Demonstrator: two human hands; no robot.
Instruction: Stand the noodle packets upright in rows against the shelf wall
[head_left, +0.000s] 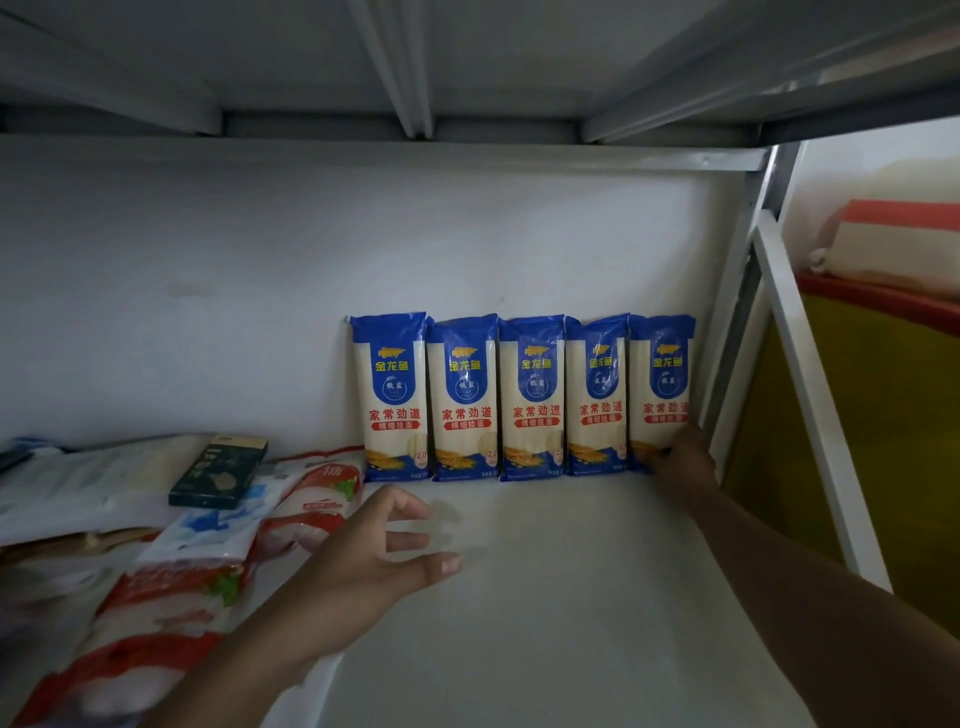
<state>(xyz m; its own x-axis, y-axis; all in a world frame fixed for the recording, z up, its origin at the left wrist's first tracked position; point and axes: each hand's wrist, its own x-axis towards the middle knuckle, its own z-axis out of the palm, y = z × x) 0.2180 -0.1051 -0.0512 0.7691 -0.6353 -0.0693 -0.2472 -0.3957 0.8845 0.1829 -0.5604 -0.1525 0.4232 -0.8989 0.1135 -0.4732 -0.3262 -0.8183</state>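
Five noodle packets (524, 397) stand upright, side by side and touching, in one row against the white back wall (260, 291) of the shelf (571, 597), at its right end next to the metal upright (727, 332). Right arm reaches in from the lower right, forearm extended diagonally across the shelf; right hand (680, 460) rests against the lower right corner of the rightmost packet (661, 389), fingers laid on its lower edge and side. Whether the fingers close around the packet or only press on it cannot be told from this angle. Left arm enters from the bottom centre; left hand (374, 551) hovers above the bare shelf surface in front of the row, well short of the packets, palm turned right, fingers spread and slightly curled, thumb out, holding nothing. To the left lie flat red-and-white bags (171, 597) and a dark green box (221, 470) resting on top of other pale packages (88, 478).
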